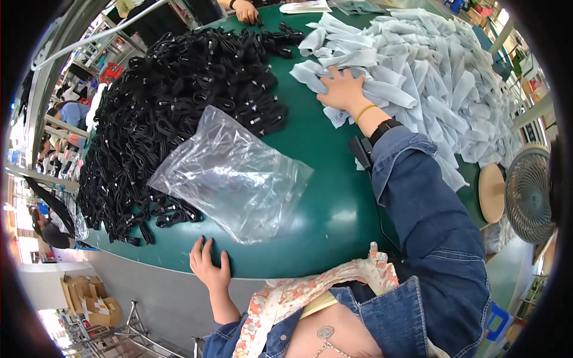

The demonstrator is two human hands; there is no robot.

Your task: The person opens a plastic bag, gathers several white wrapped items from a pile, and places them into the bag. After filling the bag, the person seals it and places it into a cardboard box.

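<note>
My right hand (pixel 343 90) reaches across to the near left side of a big heap of whitish, frosted pouches (pixel 441 89). Its fingers are spread flat on top of several of them, gripping none that I can see. At the table's near edge, my left hand (pixel 210 265) rests with its fingers apart and holds nothing. A crumpled transparent plastic bag (pixel 236 176) lies ahead of that hand, partly over a large pile of coiled black cables (pixel 179 95) with metal plugs. What the pouches contain is hard to make out.
The green table (pixel 334 203) carries both piles. Across it, another person's hand (pixel 245 11) touches cables near some white papers (pixel 304 6). A grey fan (pixel 529 194) stands at the right beside a round tan disc (pixel 491 193). Cardboard boxes (pixel 92 301) sit on the floor at lower left.
</note>
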